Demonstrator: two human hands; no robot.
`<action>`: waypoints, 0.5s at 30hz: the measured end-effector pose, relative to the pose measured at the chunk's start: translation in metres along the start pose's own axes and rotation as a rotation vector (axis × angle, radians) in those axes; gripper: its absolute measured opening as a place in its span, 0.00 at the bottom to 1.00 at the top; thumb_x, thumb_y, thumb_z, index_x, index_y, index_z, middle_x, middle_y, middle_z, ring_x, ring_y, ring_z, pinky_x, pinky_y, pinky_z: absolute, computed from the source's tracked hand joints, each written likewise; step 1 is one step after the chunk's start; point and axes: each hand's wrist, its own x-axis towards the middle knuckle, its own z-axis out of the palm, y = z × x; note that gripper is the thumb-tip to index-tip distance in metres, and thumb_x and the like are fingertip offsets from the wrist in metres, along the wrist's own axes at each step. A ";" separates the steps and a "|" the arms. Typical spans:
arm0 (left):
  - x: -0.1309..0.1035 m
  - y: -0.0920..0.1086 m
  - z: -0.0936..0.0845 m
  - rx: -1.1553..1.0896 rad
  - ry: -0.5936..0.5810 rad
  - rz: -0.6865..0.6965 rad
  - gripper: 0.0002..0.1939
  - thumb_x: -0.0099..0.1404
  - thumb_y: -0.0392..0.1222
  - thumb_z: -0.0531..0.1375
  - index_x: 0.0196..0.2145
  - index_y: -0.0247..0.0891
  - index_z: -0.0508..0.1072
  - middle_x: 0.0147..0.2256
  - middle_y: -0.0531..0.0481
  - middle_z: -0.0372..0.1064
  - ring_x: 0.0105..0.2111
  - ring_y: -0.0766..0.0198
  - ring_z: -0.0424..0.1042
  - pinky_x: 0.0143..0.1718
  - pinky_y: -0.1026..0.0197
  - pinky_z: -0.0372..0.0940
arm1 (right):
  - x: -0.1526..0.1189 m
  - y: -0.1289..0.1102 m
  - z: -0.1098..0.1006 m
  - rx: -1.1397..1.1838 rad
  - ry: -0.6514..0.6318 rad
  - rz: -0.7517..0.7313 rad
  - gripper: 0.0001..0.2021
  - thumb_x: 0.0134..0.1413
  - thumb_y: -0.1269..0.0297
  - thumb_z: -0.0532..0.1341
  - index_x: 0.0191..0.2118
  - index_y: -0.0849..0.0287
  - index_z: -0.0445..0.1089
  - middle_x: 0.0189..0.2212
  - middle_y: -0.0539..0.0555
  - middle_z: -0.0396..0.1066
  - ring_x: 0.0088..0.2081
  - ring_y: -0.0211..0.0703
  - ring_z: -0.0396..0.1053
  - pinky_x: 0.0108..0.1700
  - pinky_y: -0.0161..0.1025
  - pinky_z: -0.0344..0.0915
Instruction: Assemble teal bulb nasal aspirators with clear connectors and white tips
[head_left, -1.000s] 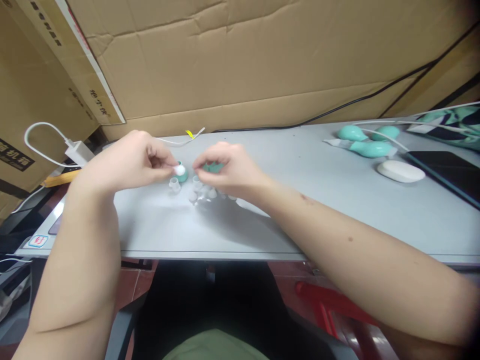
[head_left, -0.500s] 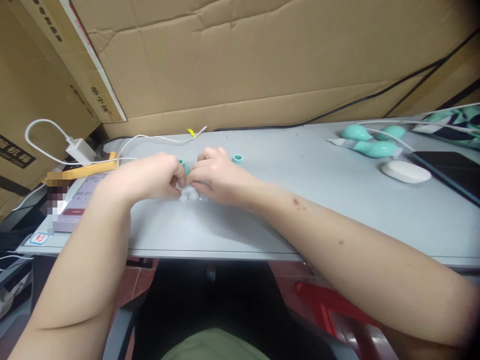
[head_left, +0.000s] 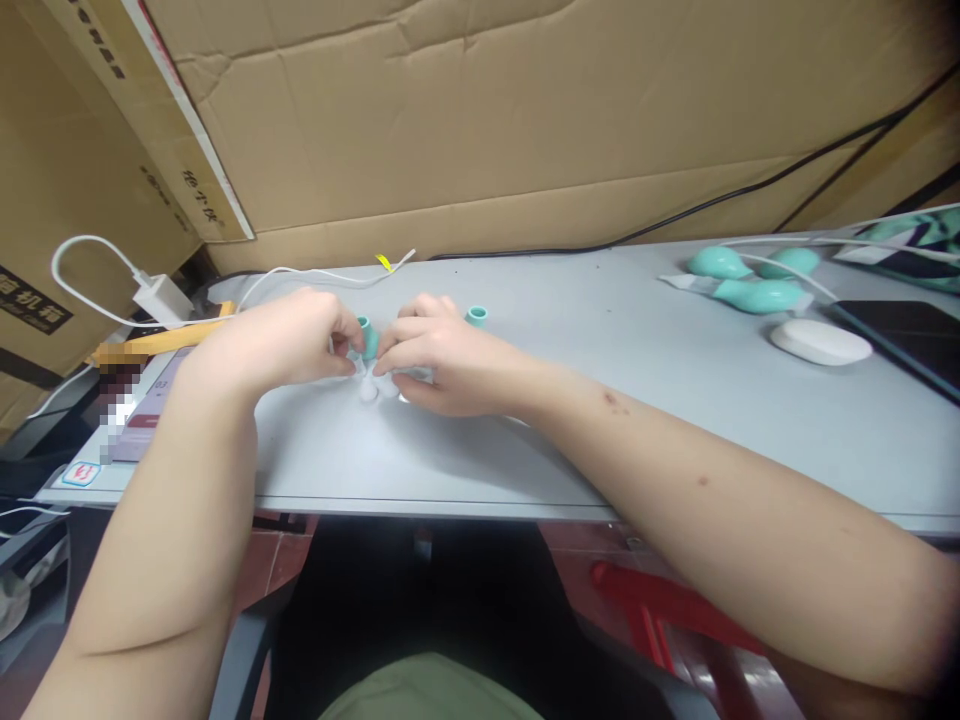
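Note:
Several small, soft-looking white pieces (head_left: 369,388) with rounded ends lie clumped on the grey table between my hands. My left hand (head_left: 311,335) is bent over at the wrist, its thumb and fingertips closed on the clump's left side. From the right, my right hand (head_left: 439,355) has its fingers curled onto the same clump, and its thumb and palm hide part of it. A teal open-topped tube-like piece (head_left: 367,338) stands just behind the clump, between the hands. Behind my right hand is a similar teal piece (head_left: 477,316), its lower part hidden.
Teal rounded pieces with clear wrapping (head_left: 757,294) lie at the back right, beside a white oval case (head_left: 821,342) and a dark tablet-like device (head_left: 900,335). At left are a phone (head_left: 146,425), a yellow strip (head_left: 169,342) and a white charger (head_left: 163,300). Cardboard (head_left: 525,120) stands behind.
My left hand has shifted slightly up and left, opening a small gap at the fingertips. My right fingers have spread a little, and more of the near teal piece shows.

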 end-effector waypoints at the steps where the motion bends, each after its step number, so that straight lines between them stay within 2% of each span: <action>1: 0.002 0.003 -0.002 0.053 -0.072 -0.050 0.09 0.55 0.35 0.70 0.30 0.50 0.87 0.26 0.58 0.82 0.22 0.62 0.73 0.25 0.59 0.59 | 0.000 0.000 0.000 -0.001 0.013 -0.002 0.19 0.68 0.79 0.60 0.48 0.55 0.87 0.47 0.58 0.86 0.51 0.56 0.63 0.57 0.57 0.56; 3: 0.004 0.008 -0.006 0.097 -0.168 -0.082 0.07 0.57 0.36 0.70 0.30 0.50 0.86 0.27 0.57 0.82 0.22 0.61 0.73 0.24 0.59 0.59 | 0.001 0.001 0.000 -0.003 0.051 -0.009 0.18 0.69 0.79 0.60 0.47 0.55 0.87 0.46 0.57 0.86 0.50 0.56 0.63 0.57 0.57 0.56; 9: 0.005 0.009 -0.010 0.080 -0.200 -0.088 0.06 0.56 0.37 0.69 0.29 0.49 0.85 0.27 0.57 0.81 0.21 0.61 0.74 0.23 0.60 0.60 | 0.001 0.003 0.001 0.001 0.109 -0.024 0.14 0.71 0.76 0.61 0.43 0.55 0.86 0.44 0.55 0.87 0.48 0.54 0.63 0.55 0.56 0.54; 12: 0.002 0.008 -0.013 0.033 -0.146 -0.016 0.05 0.57 0.38 0.68 0.29 0.48 0.83 0.25 0.58 0.81 0.21 0.62 0.74 0.22 0.60 0.60 | 0.001 0.003 0.001 0.001 0.125 0.001 0.14 0.72 0.74 0.61 0.44 0.55 0.85 0.44 0.56 0.87 0.48 0.54 0.65 0.56 0.56 0.55; 15: -0.001 0.009 -0.020 -0.107 -0.025 0.038 0.06 0.61 0.41 0.68 0.34 0.46 0.87 0.29 0.55 0.85 0.26 0.61 0.80 0.27 0.61 0.67 | 0.002 0.003 0.001 0.011 0.193 0.039 0.13 0.71 0.71 0.61 0.47 0.54 0.85 0.42 0.56 0.85 0.49 0.55 0.68 0.57 0.56 0.59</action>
